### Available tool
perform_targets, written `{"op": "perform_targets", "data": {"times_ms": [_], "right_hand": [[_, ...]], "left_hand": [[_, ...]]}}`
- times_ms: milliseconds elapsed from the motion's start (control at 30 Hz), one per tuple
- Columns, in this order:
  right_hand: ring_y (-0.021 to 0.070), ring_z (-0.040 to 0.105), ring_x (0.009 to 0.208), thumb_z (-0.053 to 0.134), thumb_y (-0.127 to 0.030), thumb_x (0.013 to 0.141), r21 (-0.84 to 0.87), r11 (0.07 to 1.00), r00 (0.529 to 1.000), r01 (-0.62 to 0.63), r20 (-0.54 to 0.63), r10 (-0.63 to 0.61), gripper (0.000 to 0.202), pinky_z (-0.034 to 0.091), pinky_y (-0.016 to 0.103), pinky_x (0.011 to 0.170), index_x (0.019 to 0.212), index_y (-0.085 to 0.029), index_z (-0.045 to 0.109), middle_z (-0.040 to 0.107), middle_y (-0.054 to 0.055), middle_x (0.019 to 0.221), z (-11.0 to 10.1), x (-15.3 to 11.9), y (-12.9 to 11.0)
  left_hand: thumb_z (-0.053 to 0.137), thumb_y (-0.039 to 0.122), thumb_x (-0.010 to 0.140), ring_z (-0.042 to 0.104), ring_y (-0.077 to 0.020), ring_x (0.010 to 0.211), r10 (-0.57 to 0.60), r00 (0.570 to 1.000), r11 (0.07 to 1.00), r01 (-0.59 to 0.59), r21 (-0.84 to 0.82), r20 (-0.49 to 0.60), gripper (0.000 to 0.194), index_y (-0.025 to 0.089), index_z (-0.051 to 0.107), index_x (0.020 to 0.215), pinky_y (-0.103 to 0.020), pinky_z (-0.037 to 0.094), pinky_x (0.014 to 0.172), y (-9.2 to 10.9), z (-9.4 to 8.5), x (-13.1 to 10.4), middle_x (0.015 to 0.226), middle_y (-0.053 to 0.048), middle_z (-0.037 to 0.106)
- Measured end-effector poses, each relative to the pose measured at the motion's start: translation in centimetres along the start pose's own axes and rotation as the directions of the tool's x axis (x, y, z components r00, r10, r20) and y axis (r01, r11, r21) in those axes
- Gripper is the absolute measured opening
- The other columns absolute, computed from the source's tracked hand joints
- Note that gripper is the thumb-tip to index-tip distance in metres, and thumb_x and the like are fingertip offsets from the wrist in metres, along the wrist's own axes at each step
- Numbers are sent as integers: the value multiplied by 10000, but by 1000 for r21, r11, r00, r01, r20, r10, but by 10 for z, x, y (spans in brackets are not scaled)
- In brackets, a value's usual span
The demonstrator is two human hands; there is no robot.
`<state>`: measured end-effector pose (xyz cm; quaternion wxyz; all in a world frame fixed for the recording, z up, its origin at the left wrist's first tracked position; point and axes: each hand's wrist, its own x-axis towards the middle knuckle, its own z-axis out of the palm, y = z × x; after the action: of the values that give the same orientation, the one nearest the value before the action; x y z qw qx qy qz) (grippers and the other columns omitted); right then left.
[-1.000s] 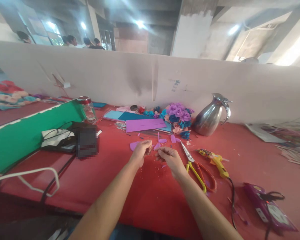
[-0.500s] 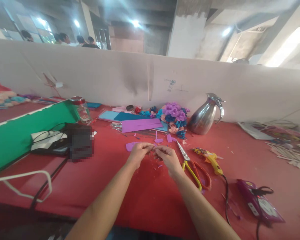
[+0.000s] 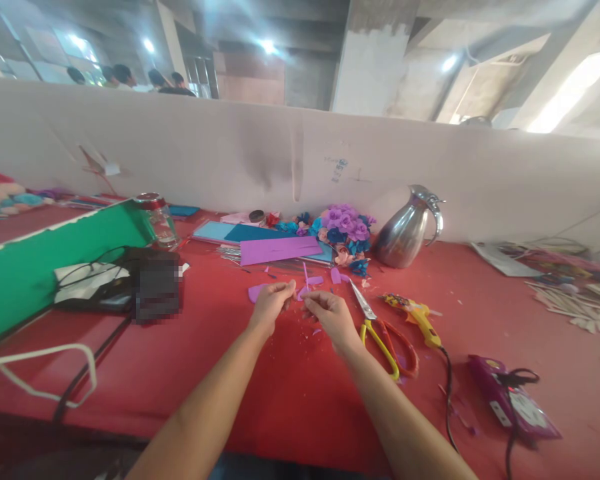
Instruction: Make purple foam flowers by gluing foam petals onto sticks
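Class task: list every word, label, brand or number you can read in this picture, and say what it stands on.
No text can be read.
Blue scribble on the partition wall: too blurred.
White label on the purple pack: too small.
Print on the yellow glue gun: blurred.
Blurred patch on the black item: unreadable.

On the red tabletop [image 3: 290, 393] lie scissors [image 3: 383, 330] and a yellow glue gun [image 3: 415, 313] toward the right edge, while a steel jug [image 3: 405, 230], a bunch of paper flowers [image 3: 345, 230] and coloured sheets [image 3: 275, 247] sit along the far edge.
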<state>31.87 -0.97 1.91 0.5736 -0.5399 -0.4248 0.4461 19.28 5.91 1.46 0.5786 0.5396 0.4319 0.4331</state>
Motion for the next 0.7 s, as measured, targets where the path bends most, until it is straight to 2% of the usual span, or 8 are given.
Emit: {"op": "perform_targets", "data": {"times_ms": [133, 233, 367, 467, 567, 700], "right_hand": [[137, 618, 551, 643, -369, 681, -2, 1000, 1000, 17, 3, -17, 239, 440, 242, 516, 810, -177, 706, 678, 13, 629, 0, 1, 1], [136, 618, 554, 639, -360, 689, -2, 1000, 1000, 21, 14, -21, 233, 442, 239, 517, 816, -177, 707, 681, 16, 639, 0, 0, 2], [131, 613, 565, 629, -355, 710, -1, 999, 999, 34, 37, -34, 223, 456, 245, 543, 811, -173, 710, 685, 23, 672, -1, -1, 1], [133, 609, 557, 636, -352, 701, 14, 1000, 1000, 20, 21, -20, 227, 459, 250, 546, 822, -172, 704, 682, 20, 662, 0, -1, 1], [128, 603, 547, 630, -344, 698, 20, 1000, 1000, 14, 21, -15, 219, 449, 245, 540, 814, -172, 699, 674, 13, 649, 1, 0, 2], [128, 604, 558, 624, -349, 711, 7, 1000, 999, 14, 31, -14, 216, 440, 244, 546, 813, -174, 698, 675, 13, 659, 1, 0, 2]], "left_hand": [[664, 517, 689, 415, -104, 457, 35, 998, 999, -34, 14, -54, 390, 179, 594, 509, -253, 284, 493, -1, 1, 1, 455, 13, 499], [678, 409, 667, 474, -107, 478, 11, 1000, 998, -12, -57, -9, 248, 169, 633, 622, -242, 323, 512, -1, 2, 1, 536, 4, 582], [631, 216, 661, 588, -133, 574, -16, 999, 993, 20, -115, 39, 55, 184, 604, 698, -243, 390, 587, 0, 4, 1, 635, -11, 663], [605, 123, 634, 626, -141, 656, 14, 998, 983, -2, -185, 60, 138, 201, 557, 737, -258, 430, 671, 0, 5, 1, 697, -10, 692], [628, 150, 638, 621, -139, 656, 38, 998, 977, -28, -213, 43, 151, 201, 541, 750, -260, 430, 669, 0, 5, 0, 707, -12, 696], [695, 268, 635, 537, -114, 535, 29, 1000, 987, -28, -161, 6, 169, 182, 595, 742, -248, 375, 568, 1, 2, -1, 638, -6, 662]]}}
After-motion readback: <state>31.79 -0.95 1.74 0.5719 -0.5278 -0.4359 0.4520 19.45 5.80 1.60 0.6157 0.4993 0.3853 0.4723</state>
